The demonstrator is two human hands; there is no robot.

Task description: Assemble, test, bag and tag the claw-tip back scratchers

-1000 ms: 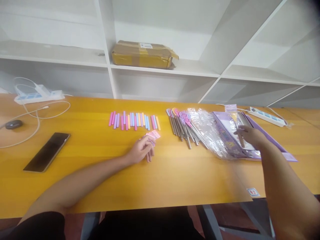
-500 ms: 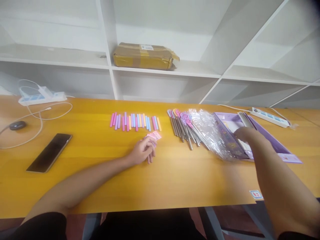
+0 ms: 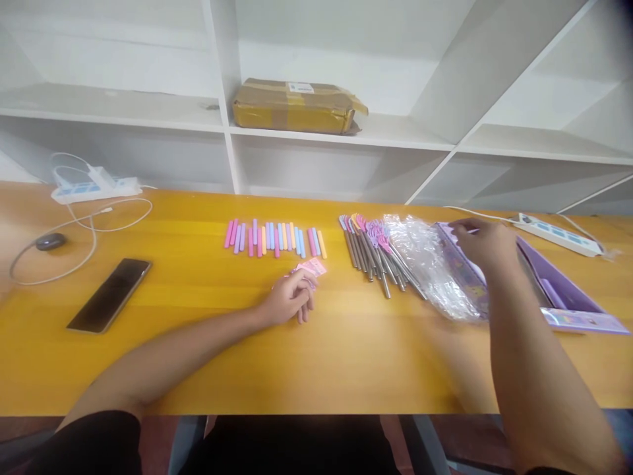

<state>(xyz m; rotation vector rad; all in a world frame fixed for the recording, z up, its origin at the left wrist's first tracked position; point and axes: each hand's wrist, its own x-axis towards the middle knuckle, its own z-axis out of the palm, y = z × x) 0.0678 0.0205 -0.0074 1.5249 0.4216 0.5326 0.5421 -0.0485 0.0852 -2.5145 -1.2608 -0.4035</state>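
My left hand (image 3: 289, 300) rests on the yellow table (image 3: 316, 356) with fingers curled, their tips against a small pink packet (image 3: 311, 268). My right hand (image 3: 487, 243) hovers over the far edge of an open purple box (image 3: 568, 300), fingers bent in a pinch; what they hold, if anything, is hidden. A row of pastel sticks (image 3: 274, 237) lies beyond the left hand. A bunch of metal-handled tools with pink and purple tops (image 3: 373, 254) lies between the hands, next to crumpled clear plastic bags (image 3: 430, 264).
A black phone (image 3: 109, 295) lies at the left, with a white cable (image 3: 89, 227), a dark mouse (image 3: 48, 241) and a power strip (image 3: 93, 188) behind it. Another power strip (image 3: 558, 234) sits far right. White shelves hold a brown parcel (image 3: 297, 105).
My right hand has lifted from inside the purple box and moved back to its far edge. The left hand has stayed in place. The view has shifted slightly left.
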